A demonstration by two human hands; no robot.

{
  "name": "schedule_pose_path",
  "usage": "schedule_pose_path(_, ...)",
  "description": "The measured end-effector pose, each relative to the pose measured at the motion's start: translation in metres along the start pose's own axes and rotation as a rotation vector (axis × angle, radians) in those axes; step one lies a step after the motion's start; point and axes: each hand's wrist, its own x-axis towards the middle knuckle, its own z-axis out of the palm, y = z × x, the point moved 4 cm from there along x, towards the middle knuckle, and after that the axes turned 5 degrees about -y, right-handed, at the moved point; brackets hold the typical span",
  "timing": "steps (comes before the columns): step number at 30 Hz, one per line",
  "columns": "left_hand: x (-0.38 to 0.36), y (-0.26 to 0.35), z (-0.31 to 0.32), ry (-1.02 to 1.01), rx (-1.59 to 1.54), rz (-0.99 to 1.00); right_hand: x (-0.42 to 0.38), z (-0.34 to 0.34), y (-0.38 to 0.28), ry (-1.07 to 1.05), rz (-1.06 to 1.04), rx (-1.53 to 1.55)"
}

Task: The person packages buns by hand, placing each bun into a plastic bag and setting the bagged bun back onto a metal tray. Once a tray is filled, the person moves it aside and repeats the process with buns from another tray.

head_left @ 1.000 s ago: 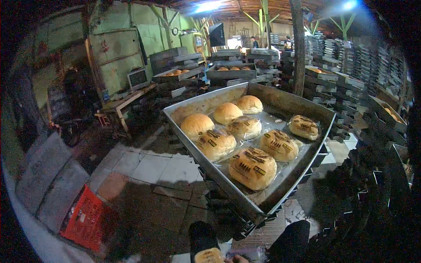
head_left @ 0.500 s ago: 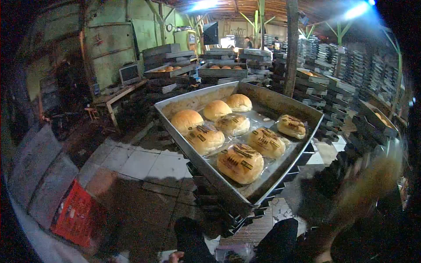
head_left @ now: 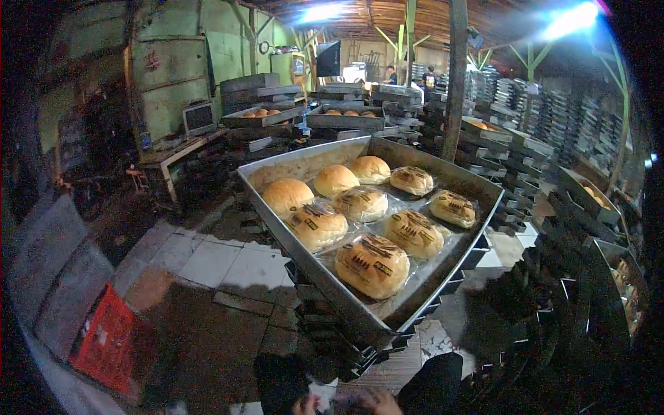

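Observation:
At the bottom edge, cut off by the frame, my left hand (head_left: 306,404) has its fingers curled between my dark-clad knees. My right hand (head_left: 380,402) is close beside it, slightly blurred, with its fingers bent. A dim item lies between the two hands, too dark to make out. Beyond them a metal tray (head_left: 325,266) rests at an angle on a stack of trays. Inside it are several printed, clear-wrapped buns (head_left: 373,265) and 3 unwrapped buns (head_left: 336,180) along the back left side.
A red crate (head_left: 104,339) lies at the lower left. A monitor (head_left: 199,119) stands on a table (head_left: 183,149). Behind the tray rises a wooden post (head_left: 454,83). More bun trays (head_left: 346,121) and stacks fill the back and right. Two people (head_left: 429,79) are far off.
Another wrapped bun now lies at the tray's back. My blurred right arm has left the right side, and my right hand is now at the bottom centre near my left hand.

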Motion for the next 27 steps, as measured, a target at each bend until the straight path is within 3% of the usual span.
schedule_pose_path(2,-0.022,0.044,0.049,-0.007,0.349,0.461,-0.021,0.036,-0.01,-0.118,0.078,0.254)
schedule_pose_path(3,-0.004,0.031,0.049,-0.013,0.353,0.454,-0.031,0.055,-0.012,-0.149,-0.002,0.093)
schedule_pose_path(5,0.054,-0.014,0.056,-0.135,0.522,0.233,-0.045,0.094,0.01,-0.322,-0.261,-0.107)
schedule_pose_path(8,0.056,-0.024,0.058,-0.129,0.566,0.276,-0.029,0.014,-0.04,-0.333,-0.125,-0.082)
schedule_pose_path(9,0.056,-0.021,0.057,-0.116,0.551,0.279,-0.021,0.028,-0.029,0.072,-0.02,-0.073)
schedule_pose_path(11,0.044,-0.026,0.052,-0.257,0.28,0.136,-0.026,0.019,-0.011,-0.072,-0.021,-0.029)
schedule_pose_path(12,0.033,-0.028,0.052,-0.249,0.274,0.129,-0.018,-0.001,-0.012,-0.2,-0.004,0.02)
schedule_pose_path(13,0.02,-0.025,0.06,-0.427,0.149,0.196,-0.011,-0.011,-0.01,-0.203,-0.009,0.023)
schedule_pose_path(14,0.008,-0.016,0.065,-0.604,0.023,0.27,-0.003,-0.018,-0.001,-0.184,0.144,0.562)
schedule_pose_path(15,-0.008,0.016,0.076,-0.89,0.07,0.677,0.007,-0.024,0.006,-0.16,0.297,1.1)
schedule_pose_path(16,-0.007,0.022,0.076,-0.884,0.071,0.68,0.015,-0.031,0.011,-0.129,0.458,1.637)
schedule_pose_path(18,0.005,0.015,0.075,-0.727,0.134,0.368,0.049,-0.122,0.003,0.052,0.104,0.705)
schedule_pose_path(20,0.014,0.003,0.068,-0.573,0.199,0.051,0.05,-0.162,0.002,-0.012,0.313,0.815)
schedule_pose_path(22,0.015,0.003,0.061,-0.5,0.2,-0.19,0.046,-0.134,0.039,0.042,0.484,1.01)
schedule_pose_path(23,0.013,0.007,0.059,-0.503,0.167,-0.273,0.041,-0.097,0.071,0.01,0.412,0.887)
schedule_pose_path(24,0.01,0.011,0.058,-0.502,0.136,-0.357,0.04,-0.114,0.056,-0.077,0.387,0.698)
schedule_pose_path(26,0.017,0.017,0.066,-0.459,0.423,0.145,0.037,-0.118,0.068,-0.081,0.501,0.352)
schedule_pose_path(27,0.004,0.027,0.071,-0.333,0.45,0.184,0.036,-0.114,0.07,-0.086,0.5,0.342)
